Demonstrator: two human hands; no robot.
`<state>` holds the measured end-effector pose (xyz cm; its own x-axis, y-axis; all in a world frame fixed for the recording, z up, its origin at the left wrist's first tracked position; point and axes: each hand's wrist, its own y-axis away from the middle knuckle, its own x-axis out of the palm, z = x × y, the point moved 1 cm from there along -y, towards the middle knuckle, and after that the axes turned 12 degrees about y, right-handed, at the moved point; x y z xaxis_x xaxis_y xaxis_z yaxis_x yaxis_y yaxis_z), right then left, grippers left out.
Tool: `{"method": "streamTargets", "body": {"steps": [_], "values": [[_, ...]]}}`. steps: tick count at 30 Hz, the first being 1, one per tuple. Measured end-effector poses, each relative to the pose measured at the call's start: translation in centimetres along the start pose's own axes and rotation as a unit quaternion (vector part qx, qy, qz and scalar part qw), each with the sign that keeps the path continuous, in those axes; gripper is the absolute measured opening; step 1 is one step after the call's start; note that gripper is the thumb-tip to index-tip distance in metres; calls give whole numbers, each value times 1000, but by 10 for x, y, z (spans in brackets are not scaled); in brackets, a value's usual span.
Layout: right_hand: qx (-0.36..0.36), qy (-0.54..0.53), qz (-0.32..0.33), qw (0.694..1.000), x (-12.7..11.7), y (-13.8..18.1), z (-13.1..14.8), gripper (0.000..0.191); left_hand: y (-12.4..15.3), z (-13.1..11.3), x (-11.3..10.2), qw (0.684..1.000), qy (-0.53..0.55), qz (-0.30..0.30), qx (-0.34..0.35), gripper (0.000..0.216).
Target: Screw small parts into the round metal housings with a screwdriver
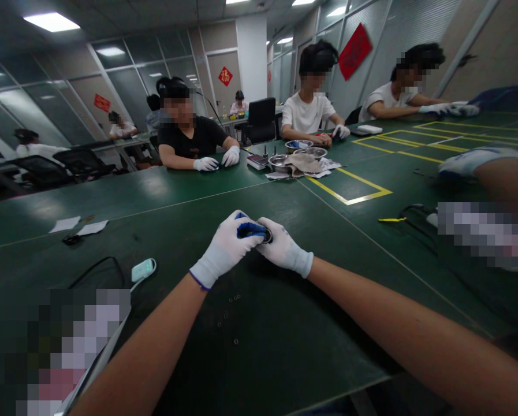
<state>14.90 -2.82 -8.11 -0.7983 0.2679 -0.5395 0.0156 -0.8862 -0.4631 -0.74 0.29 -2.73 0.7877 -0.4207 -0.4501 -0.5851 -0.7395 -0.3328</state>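
My left hand, in a white glove with blue fingers, is closed with its fingertips at a small round dark part with a shiny rim. From the other side my right hand, also gloved in white, has its fingers closed around the same part. The two hands meet above the green table, and the fingers cover much of the part. Several tiny metal rings lie scattered on the tabletop below my hands.
A white device with a cable lies on the left, beyond it paper slips. Metal bowls and a cloth stand ahead. Co-workers sit across the table; another person's gloved hand reaches in from the right. Yellow tape marks rectangles.
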Motion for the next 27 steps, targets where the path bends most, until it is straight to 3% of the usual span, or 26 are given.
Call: {"method": "streamTargets", "body": {"steps": [9,17,23,27], "values": [[-19,14,-24,999,5,0,-4,13,5,-1,18,996,-7,-81,-22,13],[-25,37,-52,998,9,-1,-8,15,5,-16,22,990,-93,-82,-62,12],[-17,24,-65,997,11,0,-8,12,4,-15,18,995,-35,-47,-84,8],[-8,34,-61,998,12,0,-8,13,3,-14,19,992,-65,-58,-87,7]]}}
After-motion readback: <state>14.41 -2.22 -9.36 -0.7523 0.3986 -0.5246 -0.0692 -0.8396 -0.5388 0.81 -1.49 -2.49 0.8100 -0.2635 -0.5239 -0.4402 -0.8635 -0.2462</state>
